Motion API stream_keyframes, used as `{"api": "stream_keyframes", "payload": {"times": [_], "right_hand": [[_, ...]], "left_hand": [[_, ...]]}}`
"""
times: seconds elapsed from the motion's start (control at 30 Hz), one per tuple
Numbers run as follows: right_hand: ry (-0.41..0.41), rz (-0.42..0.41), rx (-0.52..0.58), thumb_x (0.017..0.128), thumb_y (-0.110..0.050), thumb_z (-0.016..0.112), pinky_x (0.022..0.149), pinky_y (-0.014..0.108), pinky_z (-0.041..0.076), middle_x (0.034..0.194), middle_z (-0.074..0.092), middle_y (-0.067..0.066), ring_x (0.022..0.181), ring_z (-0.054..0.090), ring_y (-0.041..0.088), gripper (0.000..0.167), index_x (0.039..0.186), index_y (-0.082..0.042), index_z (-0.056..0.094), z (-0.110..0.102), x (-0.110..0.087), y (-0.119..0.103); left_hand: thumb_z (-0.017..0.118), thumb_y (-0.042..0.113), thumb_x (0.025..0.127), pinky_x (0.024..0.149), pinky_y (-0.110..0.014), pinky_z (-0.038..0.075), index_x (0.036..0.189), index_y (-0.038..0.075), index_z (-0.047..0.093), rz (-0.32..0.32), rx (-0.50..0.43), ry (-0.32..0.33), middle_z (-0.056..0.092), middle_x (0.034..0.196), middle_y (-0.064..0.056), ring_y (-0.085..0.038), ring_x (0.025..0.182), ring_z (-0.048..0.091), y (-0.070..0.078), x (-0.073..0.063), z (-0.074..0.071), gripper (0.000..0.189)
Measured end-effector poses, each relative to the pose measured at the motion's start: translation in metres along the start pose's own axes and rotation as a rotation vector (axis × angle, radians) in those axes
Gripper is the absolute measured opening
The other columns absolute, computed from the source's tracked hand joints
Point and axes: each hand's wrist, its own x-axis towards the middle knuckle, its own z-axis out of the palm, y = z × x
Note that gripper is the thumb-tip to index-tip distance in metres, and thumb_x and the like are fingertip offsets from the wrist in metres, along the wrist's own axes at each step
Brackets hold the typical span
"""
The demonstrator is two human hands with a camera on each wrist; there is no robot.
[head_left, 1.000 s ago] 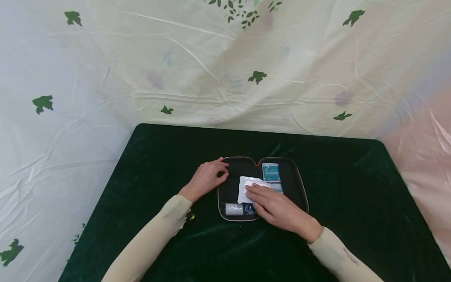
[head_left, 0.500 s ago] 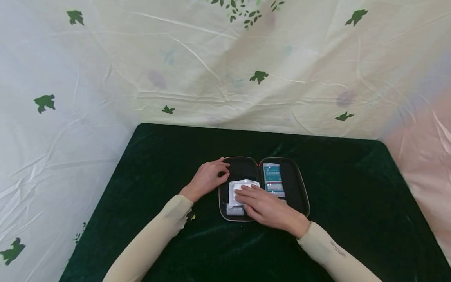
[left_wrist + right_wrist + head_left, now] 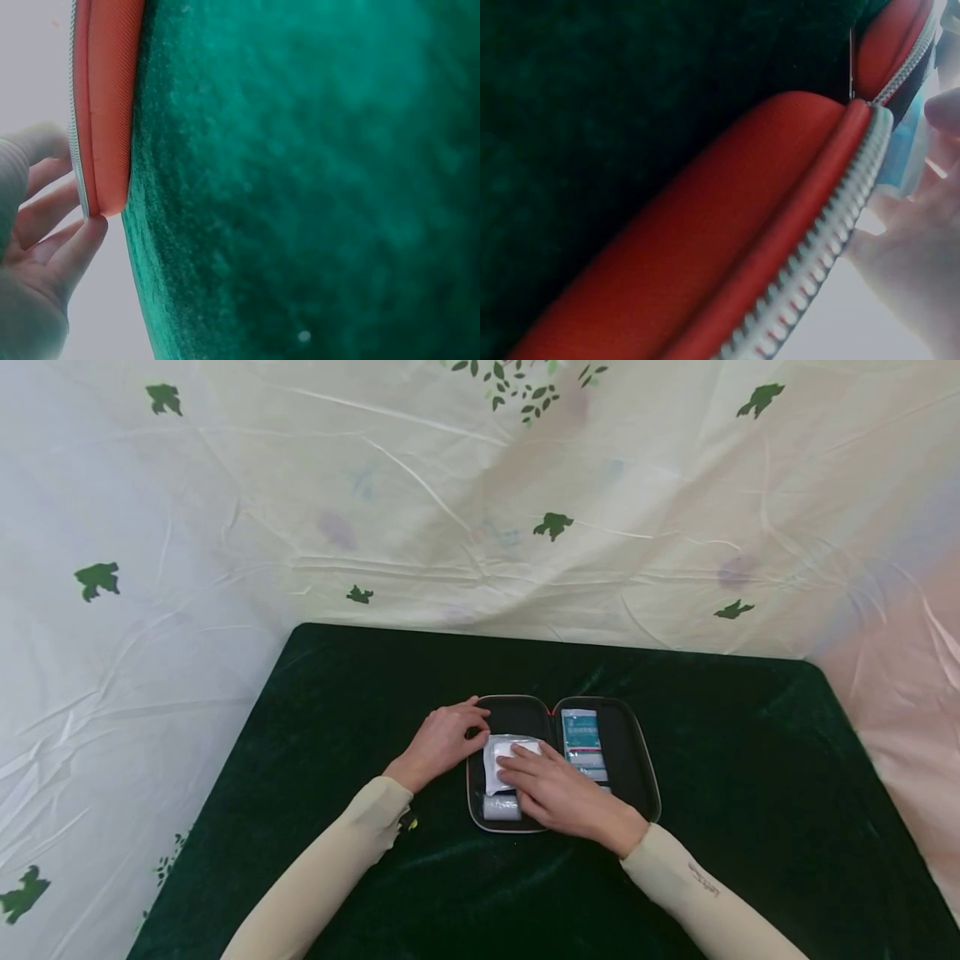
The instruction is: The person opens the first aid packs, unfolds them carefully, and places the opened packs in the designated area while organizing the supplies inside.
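An unzipped case (image 3: 637,752) lies spread on the table, black inside, with a red shell (image 3: 727,217) and pale zip teeth. My left hand (image 3: 442,735) holds its left rim; in the left wrist view the fingers (image 3: 75,251) curl over the edge at a corner. Over the left half, my right hand (image 3: 566,789) rests straight fingers on a white flat packet (image 3: 498,768). Below that packet sits a whitish wrapped roll (image 3: 501,808). A blue-and-white sachet (image 3: 581,731) lies in the right half, and the right hand partly hides what is beneath it.
A dark green velvet cloth (image 3: 360,693) covers the table around the case. Pale curtains (image 3: 420,527) with green bird prints hang behind it and at both sides.
My right hand has moved left with the white packet, from the hinge into the left half, then slightly toward the back. More of the blue-and-white sachet shows. The left hand has stayed put.
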Motion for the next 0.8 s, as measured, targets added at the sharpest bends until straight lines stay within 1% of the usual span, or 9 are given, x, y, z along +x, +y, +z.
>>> {"api": "stream_keyframes", "payload": {"times": [0.17,0.27,0.37,0.47,0.6,0.8], "right_hand": [[0.015,0.007,0.019,0.104,-0.033,0.059,0.123,0.057,0.021,0.16,0.046,0.005,0.152,0.035,0.027,0.048,0.149,-0.015,0.056,-0.002,-0.005,0.001],[0.034,0.02,0.023,0.103,-0.043,0.06,0.122,0.056,0.025,0.158,0.049,0.006,0.149,0.041,0.025,0.053,0.149,-0.015,0.057,-0.005,-0.011,0.0],[0.048,0.045,0.022,0.103,-0.056,0.055,0.121,0.056,0.029,0.152,0.055,0.006,0.144,0.048,0.024,0.06,0.146,-0.014,0.06,-0.007,-0.018,0.0],[0.041,0.074,0.016,0.102,-0.066,0.048,0.121,0.056,0.03,0.148,0.06,0.005,0.14,0.052,0.023,0.068,0.144,-0.015,0.062,-0.008,-0.022,-0.001],[0.011,0.098,0.018,0.103,-0.068,0.042,0.122,0.057,0.026,0.148,0.06,0.004,0.141,0.051,0.023,0.071,0.146,-0.015,0.06,-0.008,-0.023,0.0],[-0.012,0.12,0.05,0.106,-0.063,0.04,0.123,0.058,0.022,0.153,0.055,0.007,0.145,0.046,0.026,0.068,0.148,-0.012,0.058,-0.008,-0.019,0.002]], "left_hand": [[0.072,0.022,0.098,0.114,-0.05,0.042,0.107,0.015,0.078,-0.003,0.016,-0.006,0.068,0.137,-0.007,-0.024,0.143,0.048,0.002,-0.001,0.0,0.013],[0.072,0.023,0.099,0.114,-0.051,0.042,0.109,0.015,0.078,-0.008,0.038,-0.024,0.066,0.139,-0.008,-0.024,0.146,0.045,0.003,-0.002,0.0,0.014],[0.072,0.024,0.099,0.115,-0.052,0.04,0.11,0.016,0.078,-0.009,0.057,-0.041,0.064,0.142,-0.008,-0.025,0.148,0.042,0.004,-0.003,-0.001,0.015],[0.072,0.023,0.099,0.116,-0.051,0.039,0.11,0.015,0.078,-0.006,0.065,-0.037,0.063,0.143,-0.009,-0.026,0.148,0.042,0.005,-0.004,-0.001,0.015],[0.072,0.021,0.099,0.116,-0.049,0.039,0.109,0.014,0.079,0.002,0.056,-0.021,0.064,0.141,-0.009,-0.026,0.147,0.043,0.004,-0.004,0.0,0.014],[0.071,0.021,0.1,0.117,-0.048,0.039,0.11,0.014,0.078,0.01,0.05,-0.026,0.064,0.141,-0.009,-0.026,0.147,0.043,0.004,-0.003,0.001,0.015]]}}
